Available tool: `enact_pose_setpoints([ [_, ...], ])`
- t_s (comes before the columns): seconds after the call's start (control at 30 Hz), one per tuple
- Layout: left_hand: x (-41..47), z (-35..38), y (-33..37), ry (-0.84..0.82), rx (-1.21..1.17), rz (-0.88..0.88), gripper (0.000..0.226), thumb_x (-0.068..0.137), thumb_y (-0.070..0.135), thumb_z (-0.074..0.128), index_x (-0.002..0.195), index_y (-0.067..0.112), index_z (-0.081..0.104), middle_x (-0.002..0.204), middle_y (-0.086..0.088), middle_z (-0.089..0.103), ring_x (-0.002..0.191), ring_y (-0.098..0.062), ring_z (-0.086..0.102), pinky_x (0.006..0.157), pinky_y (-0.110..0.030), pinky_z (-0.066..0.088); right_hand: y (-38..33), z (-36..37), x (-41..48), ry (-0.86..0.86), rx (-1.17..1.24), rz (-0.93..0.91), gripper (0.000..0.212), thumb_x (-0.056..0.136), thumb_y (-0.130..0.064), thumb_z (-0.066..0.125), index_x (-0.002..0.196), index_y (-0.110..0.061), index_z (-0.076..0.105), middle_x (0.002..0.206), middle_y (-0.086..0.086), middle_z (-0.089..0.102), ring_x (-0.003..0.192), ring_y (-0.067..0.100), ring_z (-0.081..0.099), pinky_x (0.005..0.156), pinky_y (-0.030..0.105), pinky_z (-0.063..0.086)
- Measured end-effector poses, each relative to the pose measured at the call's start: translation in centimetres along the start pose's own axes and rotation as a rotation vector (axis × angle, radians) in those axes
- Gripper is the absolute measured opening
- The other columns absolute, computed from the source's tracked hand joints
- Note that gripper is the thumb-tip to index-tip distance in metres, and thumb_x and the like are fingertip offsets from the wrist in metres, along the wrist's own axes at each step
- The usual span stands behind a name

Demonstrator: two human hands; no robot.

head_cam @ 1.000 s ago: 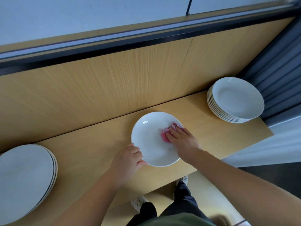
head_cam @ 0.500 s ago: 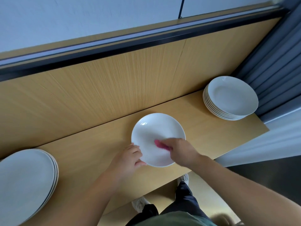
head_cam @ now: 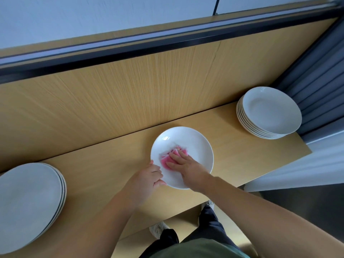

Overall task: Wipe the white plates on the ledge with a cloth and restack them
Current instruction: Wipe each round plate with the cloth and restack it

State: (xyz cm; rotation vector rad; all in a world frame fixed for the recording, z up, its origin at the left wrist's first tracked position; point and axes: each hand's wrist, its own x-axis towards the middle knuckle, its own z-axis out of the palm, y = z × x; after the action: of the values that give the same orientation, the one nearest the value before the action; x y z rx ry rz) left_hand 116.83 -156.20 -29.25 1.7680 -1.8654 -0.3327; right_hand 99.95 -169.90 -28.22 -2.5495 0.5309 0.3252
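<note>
Fingers [head_cam: 176, 155] of the right hand [head_cam: 188, 168] lie straight, pressing a pink cloth [head_cam: 166, 162] onto the white plate [head_cam: 186, 138]; the left hand [head_cam: 149, 176] grips that plate's rim.

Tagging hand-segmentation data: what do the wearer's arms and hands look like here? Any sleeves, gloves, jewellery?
Left hand and right hand are bare: no gloves, and no rings, watch or bands visible. Both forearms are uncovered to the frame's edge, so no sleeves show. Below them: a green top, dark trousers and a light shoe.
</note>
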Motion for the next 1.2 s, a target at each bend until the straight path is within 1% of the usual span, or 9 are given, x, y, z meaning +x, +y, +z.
enact_pose_setpoints([
  [0.1,0.0,-0.2,0.1,-0.018,-0.039,-0.028,0.065,0.095,0.056,0.036,0.075,0.007,0.073,0.081,-0.001,0.068,0.086,-0.004,0.057,0.116,-0.015,0.01,1.0,-1.2,-3.1,-0.076,-0.023,-0.051,0.066,0.094,0.002,0.045,0.151,-0.028,0.03,0.162,-0.004,0.009,0.143,0.01,-0.01,0.12,0.029,-0.007],
  [0.2,0.1,-0.4,0.1,-0.057,-0.05,-0.076,0.053,0.086,0.051,0.05,0.074,0.005,0.074,0.082,-0.003,0.069,0.087,-0.005,0.057,0.116,-0.014,0.008,2.1,-3.4,-4.4,-0.153,-0.089,-0.091,0.067,0.09,0.008,0.042,0.147,-0.026,0.041,0.161,-0.001,0.02,0.15,0.016,0.007,0.116,0.021,-0.006],
  [0.33,0.0,-0.7,0.0,-0.101,-0.045,-0.109,0.046,0.083,0.046,0.054,0.079,0.005,0.074,0.087,-0.002,0.07,0.091,-0.003,0.058,0.116,-0.015,0.011,2.7,-5.4,-1.6,-0.144,-0.228,0.089,0.06,0.099,-0.003,0.037,0.151,-0.032,0.03,0.164,-0.002,0.008,0.15,0.023,0.006,0.118,0.034,0.015],
  [0.47,0.2,-0.8,0.4,-0.177,-0.071,-0.161,0.051,0.084,0.051,0.051,0.074,0.005,0.072,0.082,-0.001,0.068,0.087,-0.003,0.057,0.111,-0.018,0.026,2.4,-5.1,0.5,-0.111,-0.27,0.13,0.061,0.1,-0.006,0.031,0.155,-0.027,0.016,0.164,0.005,-0.003,0.15,0.026,-0.004,0.12,0.037,0.001],
  [0.53,0.5,-1.1,0.8,-0.198,-0.071,-0.205,0.061,0.086,0.057,0.047,0.074,0.003,0.072,0.082,-0.005,0.068,0.085,-0.007,0.058,0.11,-0.006,0.016,2.6,-4.7,-0.4,-0.118,-0.271,0.137,0.061,0.1,-0.008,0.032,0.156,-0.026,0.011,0.164,0.006,-0.003,0.15,0.026,-0.003,0.12,0.035,-0.003],
  [0.73,2.2,-2.9,2.7,-0.396,-0.081,-0.37,0.079,0.071,0.065,0.039,0.091,-0.004,0.071,0.107,-0.014,0.067,0.109,-0.006,0.047,0.104,0.003,-0.004,2.1,-5.6,-4.4,-0.227,-0.285,0.016,0.055,0.091,-0.004,0.043,0.14,-0.028,0.041,0.141,0.005,0.045,0.13,0.032,0.043,0.106,0.035,0.036],
  [0.9,3.9,-3.1,5.0,-0.619,0.172,-0.427,0.046,0.089,0.045,0.061,0.129,0.023,0.056,0.139,0.01,0.048,0.133,-0.011,0.037,0.115,-0.025,0.021,4.4,-8.7,-5.9,0.028,0.287,0.125,0.035,0.103,-0.038,0.038,0.132,-0.053,0.05,0.13,-0.017,0.059,0.113,0.014,0.055,0.095,0.027,0.046],
  [1.07,7.2,0.4,11.5,-0.525,0.235,-0.383,0.041,0.092,0.049,0.049,0.114,0.015,0.051,0.123,0.005,0.047,0.114,-0.024,0.051,0.09,-0.035,0.043,6.2,-11.2,-7.7,0.214,0.376,0.118,0.044,0.1,-0.013,0.04,0.132,-0.037,0.058,0.109,-0.011,0.068,0.1,0.012,0.06,0.089,0.027,0.048],
  [1.2,8.3,4.7,13.7,-0.494,0.348,-0.545,0.063,0.093,0.05,0.047,0.141,0.013,0.033,0.153,-0.005,0.026,0.14,-0.027,0.027,0.109,-0.044,0.029,7.0,-11.3,-8.5,0.284,0.399,0.095,0.052,0.095,0.0,0.039,0.134,-0.029,0.058,0.106,-0.018,0.066,0.094,0.003,0.057,0.086,0.021,0.047],
])
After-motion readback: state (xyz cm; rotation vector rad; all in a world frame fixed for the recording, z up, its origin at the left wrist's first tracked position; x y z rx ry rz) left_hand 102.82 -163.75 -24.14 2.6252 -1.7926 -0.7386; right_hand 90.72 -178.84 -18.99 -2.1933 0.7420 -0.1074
